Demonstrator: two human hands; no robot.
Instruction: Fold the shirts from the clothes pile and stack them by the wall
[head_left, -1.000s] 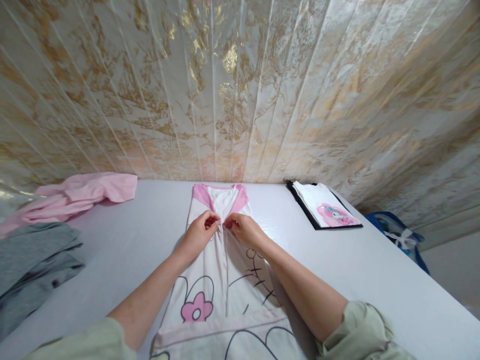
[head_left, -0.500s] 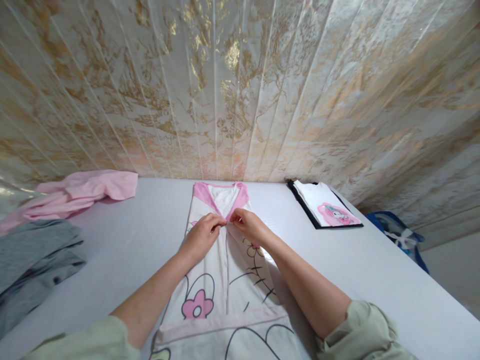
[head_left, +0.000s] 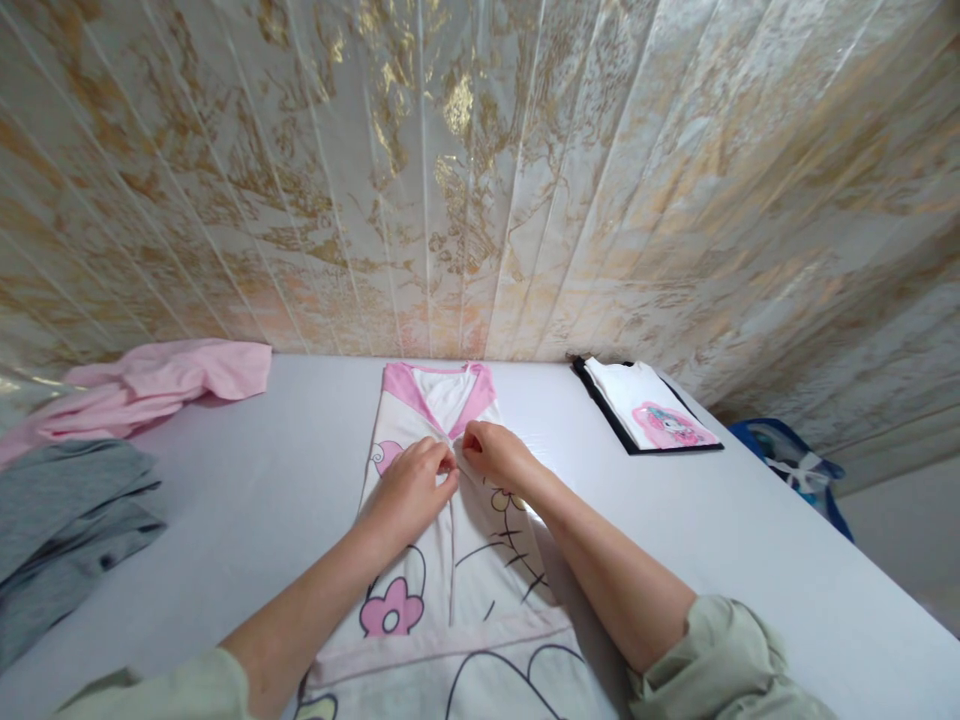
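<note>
A white pajama top [head_left: 491,590] with a pink collar and printed flowers lies face up, lengthwise before me, its collar toward the wall. Over its front opening, just below the collar, both my hands work close together. My left hand [head_left: 420,485] has its fingertips pinched at the placket's edge. Beside it, slightly higher, my right hand [head_left: 499,455] is closed with curled fingers on the fabric below the collar point. Any button between the fingertips is hidden.
On the white table [head_left: 247,500], a pink garment [head_left: 195,375] and a grey garment [head_left: 71,510] lie crumpled at left. A folded white shirt [head_left: 637,395] rests on black cloth [head_left: 611,415] at right. A blue bag [head_left: 795,470] stands beyond the right edge. A gold-patterned curtain [head_left: 450,200] hangs behind.
My left hand has slid slightly down the placket, toward me, and a small gap has grown between it and my right hand. My right hand stays nearly in place.
</note>
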